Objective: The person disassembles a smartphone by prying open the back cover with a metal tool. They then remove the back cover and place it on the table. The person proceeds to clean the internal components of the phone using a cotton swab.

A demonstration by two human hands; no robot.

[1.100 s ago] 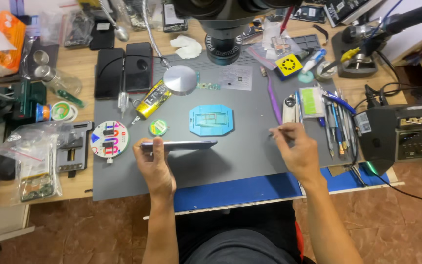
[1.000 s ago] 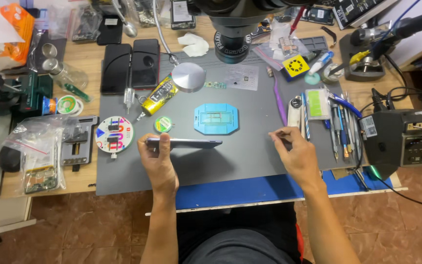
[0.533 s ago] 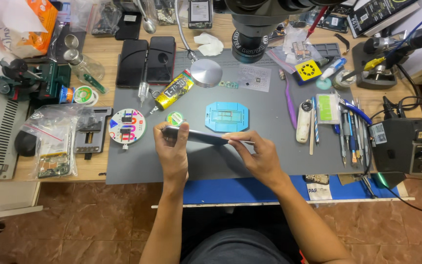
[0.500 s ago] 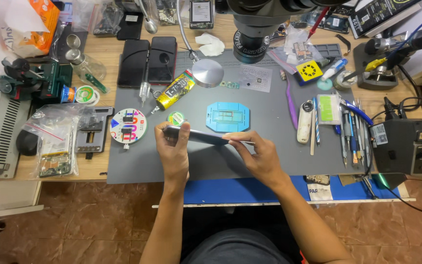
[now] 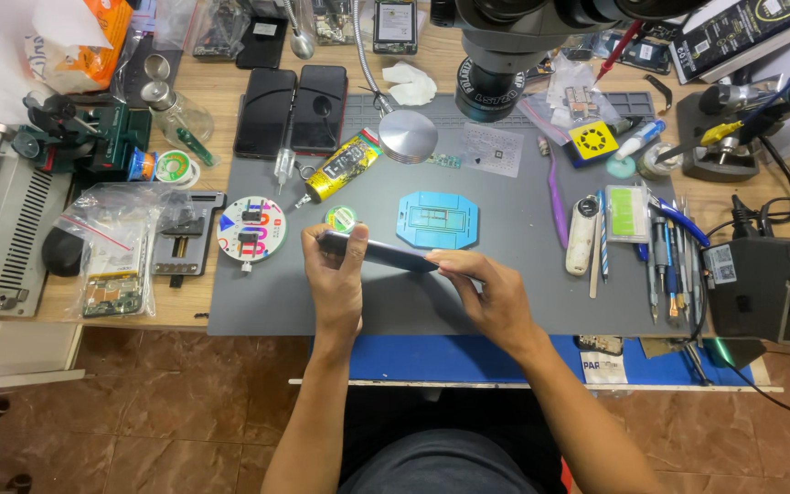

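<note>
Gripping a dark phone (image 5: 378, 252) edge-up, the left hand (image 5: 337, 282) is pinching its end while the right hand (image 5: 496, 297) fingers are pressing together against its other end, over the grey mat (image 5: 523, 302).

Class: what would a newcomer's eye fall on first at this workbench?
At the centre of the grey mat, the left hand and right hand hold a dark phone between them. Just behind it lies a light blue plate, under a black microscope.

Mat (image 5: 258, 316) bare nr hands; blue jig (image 5: 438, 220), tools (image 5: 660, 252) crowd far/right side.
</note>
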